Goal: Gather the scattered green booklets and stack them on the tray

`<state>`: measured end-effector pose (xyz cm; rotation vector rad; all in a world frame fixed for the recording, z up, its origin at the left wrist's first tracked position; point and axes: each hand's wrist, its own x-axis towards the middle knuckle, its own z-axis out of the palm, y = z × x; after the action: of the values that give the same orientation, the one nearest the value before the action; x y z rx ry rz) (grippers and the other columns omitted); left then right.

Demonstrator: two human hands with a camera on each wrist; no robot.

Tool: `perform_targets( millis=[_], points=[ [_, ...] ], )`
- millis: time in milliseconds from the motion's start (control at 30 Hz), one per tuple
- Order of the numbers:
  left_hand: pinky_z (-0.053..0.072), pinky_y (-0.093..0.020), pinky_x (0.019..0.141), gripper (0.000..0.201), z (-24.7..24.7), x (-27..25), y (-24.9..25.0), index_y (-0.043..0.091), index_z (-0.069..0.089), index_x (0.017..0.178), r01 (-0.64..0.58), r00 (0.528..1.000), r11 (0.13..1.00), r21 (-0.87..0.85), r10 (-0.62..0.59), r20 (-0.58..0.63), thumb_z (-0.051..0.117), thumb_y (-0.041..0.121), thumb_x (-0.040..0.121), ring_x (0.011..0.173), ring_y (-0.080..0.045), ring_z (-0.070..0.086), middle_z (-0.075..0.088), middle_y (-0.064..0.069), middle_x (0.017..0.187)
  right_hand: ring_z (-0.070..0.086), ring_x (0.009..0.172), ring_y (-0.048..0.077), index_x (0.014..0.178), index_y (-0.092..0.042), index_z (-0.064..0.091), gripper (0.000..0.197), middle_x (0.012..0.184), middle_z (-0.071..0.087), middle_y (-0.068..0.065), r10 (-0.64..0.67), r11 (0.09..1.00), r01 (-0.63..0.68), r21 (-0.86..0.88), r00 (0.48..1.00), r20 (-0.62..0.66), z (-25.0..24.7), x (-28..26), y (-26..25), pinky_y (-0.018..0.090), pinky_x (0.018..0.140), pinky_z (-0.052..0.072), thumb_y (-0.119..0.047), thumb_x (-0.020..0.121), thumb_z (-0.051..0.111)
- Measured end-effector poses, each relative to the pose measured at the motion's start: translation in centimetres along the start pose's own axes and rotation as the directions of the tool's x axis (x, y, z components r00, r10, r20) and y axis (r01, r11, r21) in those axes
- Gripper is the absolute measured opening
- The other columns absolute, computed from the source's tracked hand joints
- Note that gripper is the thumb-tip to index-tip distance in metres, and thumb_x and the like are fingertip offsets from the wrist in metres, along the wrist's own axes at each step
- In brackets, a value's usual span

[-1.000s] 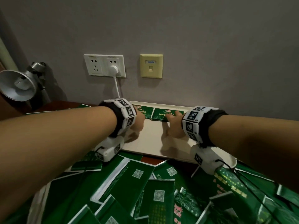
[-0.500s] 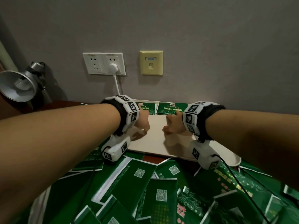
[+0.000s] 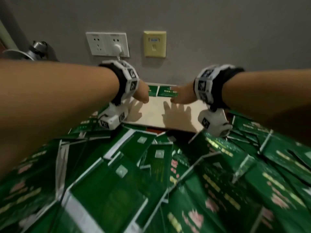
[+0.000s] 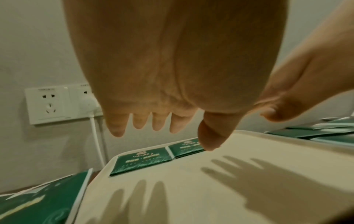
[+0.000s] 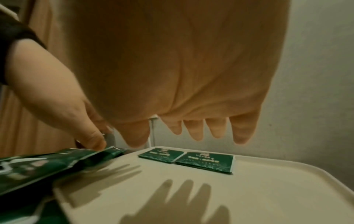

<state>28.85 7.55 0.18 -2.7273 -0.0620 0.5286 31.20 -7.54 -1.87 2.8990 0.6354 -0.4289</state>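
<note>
Green booklets, on tray (image 3: 165, 93): two lie flat and side by side against the far edge of the cream tray (image 3: 154, 115), edges touching or nearly so; not stacked one on the other.

Green booklets, scattered (image 3: 156, 165): a dense overlapping heap covering the near surface, right up to the tray's near rim. Most of the task appears still to do.

Risk: the heap is slippery-looking and interleaved; lifting one booklet would likely drag its neighbours or tip some off the edge. The pair on the tray sit separately, so later booklets may build two piles or a skewed one unless aligned.

Left hand (image 4: 172, 84): above the tray's left part, fingers (image 4: 116, 127) straight and slightly apart, thumb lowered toward a placed booklet; contact cannot be told. Holds nothing.

Right hand (image 5: 191, 84): above the tray's right part, fingers (image 5: 197, 130) extended and spread, empty, clear of the tray.

Wall socket (image 3: 107, 44): on the grey wall behind, one plug inserted.
</note>
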Motion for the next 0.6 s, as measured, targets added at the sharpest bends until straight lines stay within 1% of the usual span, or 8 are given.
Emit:
perform_targets(
  millis=[33, 100, 233, 300, 400, 500, 567, 600],
  points=[
    [0.029, -0.04, 0.113, 0.06, -0.4, -1.4, 0.4, 0.005, 0.024, 0.152, -0.023, 1.0, 1.0, 0.008, 0.023, -0.013, 0.045, 0.029, 0.101, 0.141, -0.03, 0.031, 0.027, -0.015, 0.156, 0.04, 0.132, 0.03, 0.145, -0.005, 0.031, 0.054, 0.139, 0.046, 0.014, 0.021, 1.0, -0.021, -0.01, 1.0, -0.011, -0.4, -1.3, 0.0, 0.035, 0.106, 0.032, -0.038, 0.103, 0.038],
    [0.027, -0.039, 0.114, 0.061, -0.4, -4.1, 1.3, 0.005, 0.025, 0.151, -0.056, 0.996, 0.998, 0.025, 0.058, -0.063, 0.046, 0.03, 0.1, 0.142, -0.029, 0.03, 0.027, -0.016, 0.156, 0.035, 0.137, 0.031, 0.152, -0.008, 0.019, 0.064, 0.152, 0.033, 0.016, 0.017, 1.0, -0.018, -0.025, 0.999, -0.047, -0.8, -4.8, -0.6, 0.035, 0.108, 0.029, -0.041, 0.102, 0.038],
    [0.03, -0.039, 0.113, 0.06, -0.6, -11.6, 3.2, 0.007, 0.031, 0.149, -0.093, 0.99, 0.995, -0.039, 0.089, -0.108, 0.05, 0.03, 0.098, 0.14, -0.029, 0.033, 0.033, -0.014, 0.154, 0.029, 0.141, 0.028, 0.154, -0.012, 0.013, 0.07, 0.157, 0.025, 0.012, -0.065, 0.99, 0.062, -0.131, 0.998, -0.017, -0.4, -14.6, -2.6, 0.031, 0.109, 0.027, -0.045, 0.1, 0.041],
    [0.029, -0.039, 0.114, 0.062, 0.3, -15.4, 4.1, 0.01, 0.03, 0.15, -0.146, 0.983, 0.987, -0.064, 0.137, -0.12, 0.051, 0.031, 0.096, 0.141, -0.028, 0.032, 0.032, -0.013, 0.154, 0.037, 0.136, 0.026, 0.153, -0.015, 0.02, 0.07, 0.153, 0.033, 0.011, -0.098, 0.984, 0.098, -0.151, 0.995, 0.008, 0.7, -19.2, -3.6, 0.029, 0.102, 0.033, -0.047, 0.097, 0.047],
    [0.037, -0.04, 0.11, 0.06, 2.9, -21.0, 5.8, 0.012, 0.039, 0.145, -0.236, 0.962, 0.968, -0.081, 0.221, -0.159, 0.056, 0.032, 0.091, 0.133, -0.028, 0.042, 0.043, -0.013, 0.147, 0.055, 0.117, 0.025, 0.14, -0.01, 0.044, 0.058, 0.132, 0.056, 0.012, -0.138, 0.975, 0.142, -0.17, 0.99, 0.035, 3.4, -25.2, -4.5, 0.027, 0.084, 0.042, -0.045, 0.094, 0.052],
    [0.04, -0.041, 0.107, 0.061, 6.4, -26.6, 8.1, 0.014, 0.04, 0.144, -0.307, 0.946, 0.946, -0.107, 0.291, -0.145, 0.06, 0.032, 0.09, 0.13, -0.028, 0.045, 0.045, -0.013, 0.144, 0.06, 0.111, 0.027, 0.128, -0.008, 0.057, 0.051, 0.123, 0.062, 0.011, -0.123, 0.981, 0.125, -0.146, 0.992, 0.024, 7.7, -28.1, -4.9, 0.029, 0.085, 0.046, -0.046, 0.094, 0.053],
    [0.034, -0.04, 0.112, 0.071, 8.9, -29.7, 9.5, 0.017, 0.03, 0.15, -0.313, 0.947, 0.942, -0.123, 0.301, -0.109, 0.062, 0.039, 0.09, 0.137, -0.028, 0.036, 0.034, -0.012, 0.151, 0.06, 0.109, 0.028, 0.127, -0.009, 0.055, 0.065, 0.124, 0.061, 0.011, -0.091, 0.991, 0.093, -0.095, 0.996, 0.025, 10.1, -28.7, -5.2, 0.031, 0.091, 0.047, -0.061, 0.088, 0.053],
    [0.031, -0.04, 0.114, 0.08, 10.0, -30.7, 10.1, 0.019, 0.023, 0.153, -0.295, 0.954, 0.947, -0.126, 0.285, -0.098, 0.064, 0.044, 0.089, 0.14, -0.029, 0.03, 0.026, -0.013, 0.155, 0.058, 0.112, 0.029, 0.133, -0.007, 0.048, 0.078, 0.128, 0.058, 0.013, -0.044, 0.994, 0.046, -0.094, 0.999, 0.017, 10.7, -29.1, -5.5, 0.033, 0.095, 0.046, -0.068, 0.085, 0.051]
  ],
)
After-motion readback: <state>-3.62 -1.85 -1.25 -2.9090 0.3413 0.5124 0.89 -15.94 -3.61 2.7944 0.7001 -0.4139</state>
